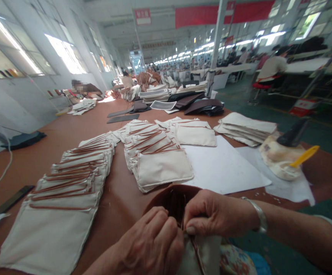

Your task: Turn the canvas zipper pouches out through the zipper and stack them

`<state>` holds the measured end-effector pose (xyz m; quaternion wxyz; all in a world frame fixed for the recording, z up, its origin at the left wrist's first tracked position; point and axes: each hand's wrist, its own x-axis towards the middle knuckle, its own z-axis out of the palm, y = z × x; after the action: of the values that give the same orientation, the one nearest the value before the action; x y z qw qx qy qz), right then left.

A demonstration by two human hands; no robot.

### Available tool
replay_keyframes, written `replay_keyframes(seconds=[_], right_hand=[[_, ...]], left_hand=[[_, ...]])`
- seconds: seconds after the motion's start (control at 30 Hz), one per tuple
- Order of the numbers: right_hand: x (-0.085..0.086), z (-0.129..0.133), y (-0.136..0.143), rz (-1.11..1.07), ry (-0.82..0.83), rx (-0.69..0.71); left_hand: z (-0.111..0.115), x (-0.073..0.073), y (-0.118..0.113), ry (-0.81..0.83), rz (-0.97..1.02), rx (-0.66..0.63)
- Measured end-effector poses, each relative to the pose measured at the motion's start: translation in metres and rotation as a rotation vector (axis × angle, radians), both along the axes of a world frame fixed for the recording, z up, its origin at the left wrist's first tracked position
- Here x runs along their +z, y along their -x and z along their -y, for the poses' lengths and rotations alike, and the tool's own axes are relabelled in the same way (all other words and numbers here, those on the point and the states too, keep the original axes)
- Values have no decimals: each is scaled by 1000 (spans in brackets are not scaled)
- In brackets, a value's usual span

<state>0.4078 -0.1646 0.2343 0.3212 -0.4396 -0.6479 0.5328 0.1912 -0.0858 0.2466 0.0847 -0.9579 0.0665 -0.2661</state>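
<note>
Pinched in right hand (208, 215): brown strip (196, 252); left hand (154, 238) curled alongside, its closure and hold unclear; bare tabletop (115, 194) separates cream stacks (51, 229) ahead.

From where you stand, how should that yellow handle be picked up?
I'd pinch the yellow handle near its raised end, coming from the right: it slants up and outward there, clear of the dark, pointed object to its left.
</note>
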Motion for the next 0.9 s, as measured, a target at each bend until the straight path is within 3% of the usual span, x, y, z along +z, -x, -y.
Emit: replay_keyframes(seconds=[0.1, 0.2, 0.3, 0.43, 0.5, 0.63, 0.7, 0.83, 0.9], right_hand=[[2, -1, 1, 60, -35, -26], [3, -2, 3, 84, -56, -30], [5, -1, 5, 129, -90, -19], [6, 2, 7, 150, -169, -34], [5, 2, 5, 127, -159, -18], [4, -2, -6, -138, 121, -15], [5, -5, -12, -207, 185, -23], [5, -6, -15, -165, 204, 48], [2, -6, -12, -44, 112, 52]], left_hand=[[-6, 0, 5, 219, 26, -52], [-14, 4, 3, 714, -49, -44], [-16, 9, -2, 1119, -315, 73], [-12, 5, -9, 1435, -574, 184], [-11, -1, -9, 1562, -582, 205], [-14, -10, -4, 1720, -535, 203], [-17, -10, -2, 1732, -534, 198], [-19, -5, -6, 1770, -549, 183], [-17, -5, -9, 1816, -593, 185]])
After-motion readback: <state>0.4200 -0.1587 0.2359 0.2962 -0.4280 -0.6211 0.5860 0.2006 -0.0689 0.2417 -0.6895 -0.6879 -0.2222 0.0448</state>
